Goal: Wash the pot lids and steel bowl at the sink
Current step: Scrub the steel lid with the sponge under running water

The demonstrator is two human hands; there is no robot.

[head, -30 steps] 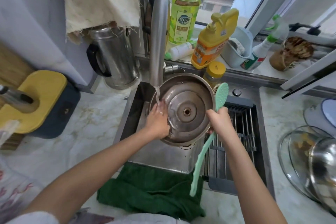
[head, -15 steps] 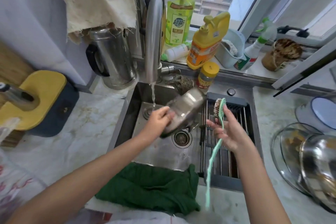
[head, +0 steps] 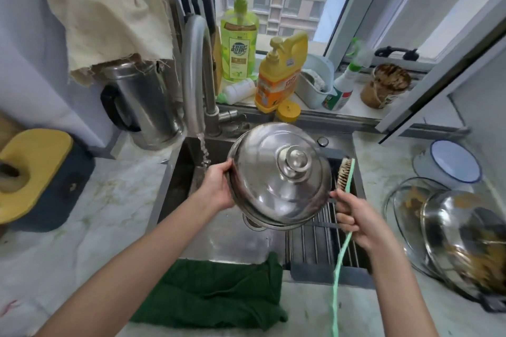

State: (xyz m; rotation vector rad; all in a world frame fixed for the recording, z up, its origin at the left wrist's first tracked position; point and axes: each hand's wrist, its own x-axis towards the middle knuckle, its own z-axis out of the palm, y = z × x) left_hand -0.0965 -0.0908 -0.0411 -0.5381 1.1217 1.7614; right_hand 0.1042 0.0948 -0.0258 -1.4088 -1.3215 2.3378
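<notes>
The steel pot lid (head: 279,175) is held over the sink (head: 179,175) at the centre of the frame, knob side towards the camera and tilted. The left hand (head: 217,187) has it by the left rim, thumb over the front edge, the other fingers hidden behind the lid. The right hand (head: 356,223) sits just beside the lid's lower right rim, its fingers (head: 345,216) wrapped round the handle of a green brush (head: 339,260). The brush's long axis runs from the bottom of the frame up to the bristles, which stand close against the lid's right edge; whether they touch it I cannot tell.

Water falls from the tap (head: 191,63) to the left of the lid, just above the left hand, and seems to miss the dome. The brush hand is the nearer one to the lid's upper face; I would judge the next stroke needs the bristles swung left onto the dome, or the lid shifted left under the stream.

On the bench (head: 109,200), at the right edge of the frame, lie a glass lid (head: 402,208) and a steel piece (head: 465,238), bowl or lid I cannot tell; both look soiled, not yet washed.
</notes>
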